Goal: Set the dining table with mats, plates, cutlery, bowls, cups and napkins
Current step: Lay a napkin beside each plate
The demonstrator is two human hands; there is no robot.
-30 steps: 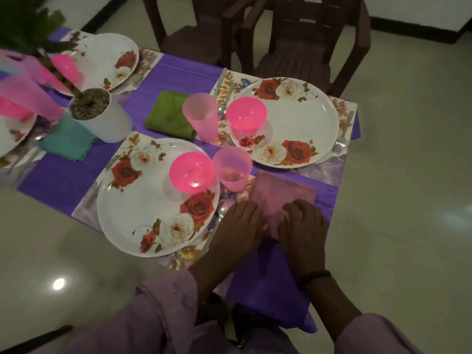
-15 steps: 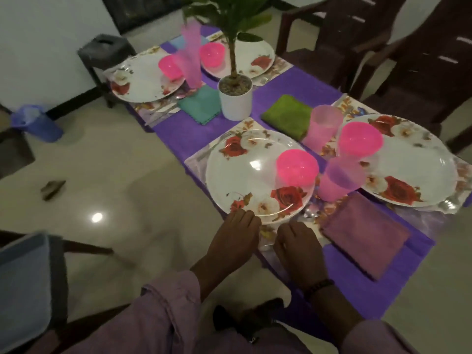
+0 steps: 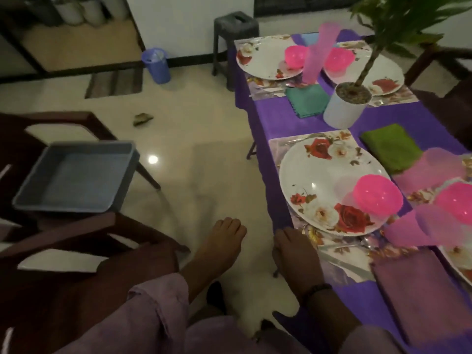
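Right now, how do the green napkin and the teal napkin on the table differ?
The green napkin lies past the near plate; the teal napkin lies farther off, left of the white plant pot. Green lies free; a pink cup's base overlaps the teal one's far edge. Both are folded flat on the purple cloth.

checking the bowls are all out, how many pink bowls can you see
4. Two at the far end: pink bowl and another on plates. One on the near plate, one at the right edge. Others may be out of frame.

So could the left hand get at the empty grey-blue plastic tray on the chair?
Probably yes: the left hand holds nothing and hangs over bare floor, with nothing between it and the tray.
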